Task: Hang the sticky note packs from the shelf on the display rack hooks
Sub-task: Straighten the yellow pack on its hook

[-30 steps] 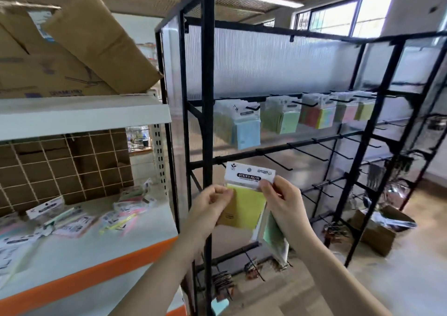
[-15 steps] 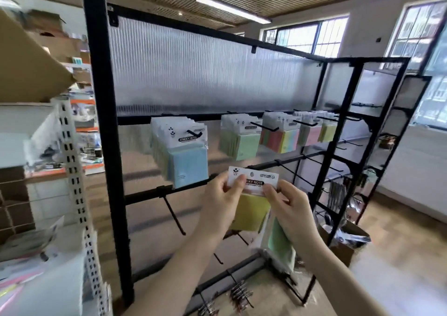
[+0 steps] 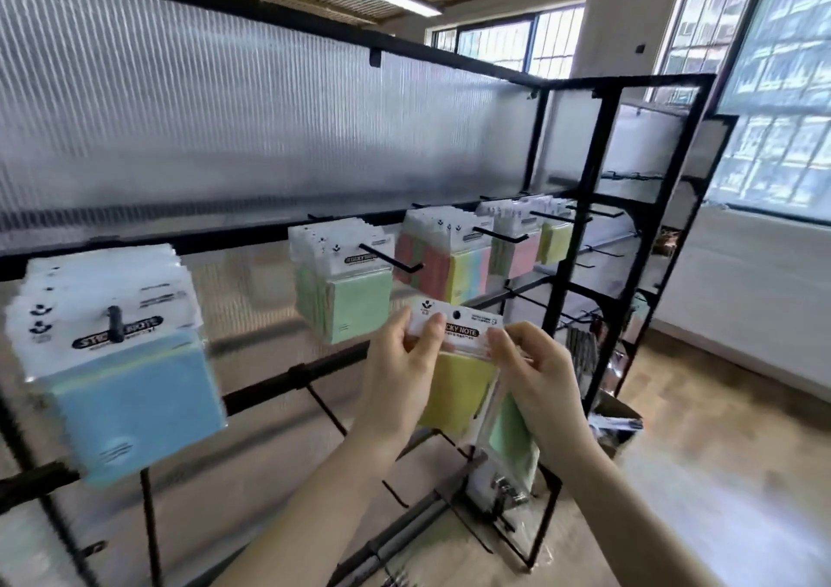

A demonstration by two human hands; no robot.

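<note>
Left fingers: the left hand (image 3: 395, 375) pinches the white header card of the yellow sticky note pack (image 3: 454, 370) at its left end, thumb in front, fingers behind.
Right fingers: the right hand (image 3: 537, 384) pinches the card's right end, while its lower fingers curl round a second, green pack (image 3: 510, 438) that hangs below the palm.
Yellow pack: held upright in the air in front of the display rack (image 3: 580, 281), just below the hung green packs (image 3: 355, 299) and on no hook — its round hang hole shows at the top of the card.
Hooks: blue packs (image 3: 121, 370) at left, then the green ones, then pink and yellow bundles (image 3: 454, 267) further right, each on a black hook (image 3: 395, 263); bare hooks jut from the lower bar.
Change: half a second ago the view stood further back, with the white shelf upright at the left edge; now that upright is out of frame, the rack fills the view and the blue packs loom large — the pack sits higher, nearer the green row, in the same two-handed pinch.
</note>
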